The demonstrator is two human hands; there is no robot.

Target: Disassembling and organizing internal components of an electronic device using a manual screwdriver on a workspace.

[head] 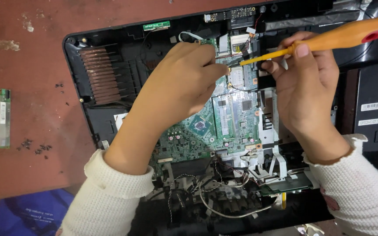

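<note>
An opened black computer chassis (75, 57) lies on a reddish table, its green motherboard (197, 131) exposed. My left hand (178, 83) rests over the board's upper part, its fingers pinched at a small spot near a little green card (237, 78). My right hand (300, 83) holds a screwdriver with an orange handle (342, 37) and a red end cap. Its yellow shaft (263, 56) points left, the tip meeting my left fingertips. Both wrists wear white knitted sleeves.
A copper heat sink (101, 74) sits in the chassis at left. Loose grey and black cables (224, 192) tangle at the bottom. A small green circuit strip (1, 118) and several tiny screws (36, 146) lie on the table (31, 65) at left. Blue fabric (27, 214) shows bottom left.
</note>
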